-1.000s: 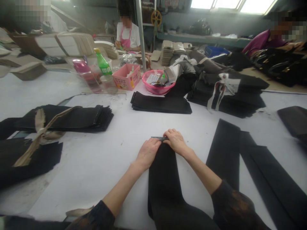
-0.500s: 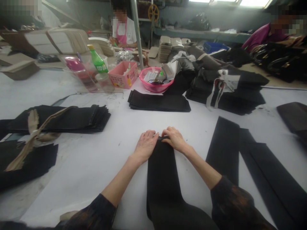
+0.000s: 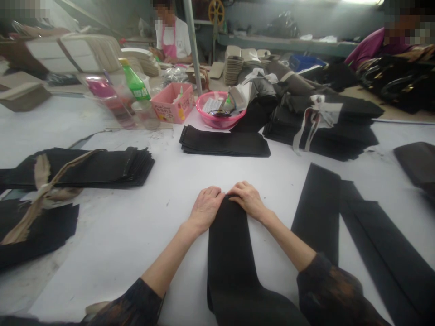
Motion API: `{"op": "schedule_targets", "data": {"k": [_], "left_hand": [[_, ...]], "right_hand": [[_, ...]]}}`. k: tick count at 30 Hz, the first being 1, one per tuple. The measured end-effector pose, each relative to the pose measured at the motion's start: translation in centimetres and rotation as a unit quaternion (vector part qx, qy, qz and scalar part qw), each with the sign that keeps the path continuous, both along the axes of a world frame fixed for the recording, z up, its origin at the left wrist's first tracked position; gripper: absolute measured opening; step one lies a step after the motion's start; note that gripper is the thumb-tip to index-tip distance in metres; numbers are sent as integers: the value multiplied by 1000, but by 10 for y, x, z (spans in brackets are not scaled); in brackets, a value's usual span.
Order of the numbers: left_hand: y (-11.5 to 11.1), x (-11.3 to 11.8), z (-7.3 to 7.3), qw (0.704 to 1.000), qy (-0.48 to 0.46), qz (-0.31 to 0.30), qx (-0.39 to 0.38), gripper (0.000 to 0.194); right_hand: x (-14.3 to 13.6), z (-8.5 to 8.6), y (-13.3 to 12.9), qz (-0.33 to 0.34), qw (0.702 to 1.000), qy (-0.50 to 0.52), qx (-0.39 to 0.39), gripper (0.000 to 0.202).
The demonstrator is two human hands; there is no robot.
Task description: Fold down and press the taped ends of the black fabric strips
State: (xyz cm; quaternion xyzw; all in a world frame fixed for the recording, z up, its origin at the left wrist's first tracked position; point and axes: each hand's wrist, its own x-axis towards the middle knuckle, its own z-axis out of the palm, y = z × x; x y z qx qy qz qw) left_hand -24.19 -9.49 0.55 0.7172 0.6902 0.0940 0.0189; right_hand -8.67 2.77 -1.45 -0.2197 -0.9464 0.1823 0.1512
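Note:
A long black strip (image 3: 233, 244) runs from the near edge of the view up the middle of the white table (image 3: 136, 253), its lower part curving to the right. At its far end, my left hand (image 3: 206, 206) grips the left corner with fingers pressed together. My right hand (image 3: 247, 199) pinches the same end near the right corner, thumb on the near side. The fingertips of both hands almost meet at the edge.
Beyond my hands lies a small stack of black pieces (image 3: 226, 141). Tied black bundles (image 3: 91, 167) are at the left, and more black strips (image 3: 317, 208) at the right. A pink basin (image 3: 220, 120) and pink box (image 3: 173, 104) stand farther back. Two people sit beyond.
The view has shifted slightly. Both hands remain at the far end of the strip, where the edge between the fingertips looks a little flatter.

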Motion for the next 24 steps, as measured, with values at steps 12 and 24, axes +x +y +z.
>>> {"op": "schedule_targets", "data": {"k": [12,24], "left_hand": [[0,1,-2,999,43,-21,9,23],[1,2,-10,998,58,-38,-4,22]], "right_hand": [[4,-8,-2,9,999,10,51,19],[4,-9,-2,16,997,-2,74,19]]}}
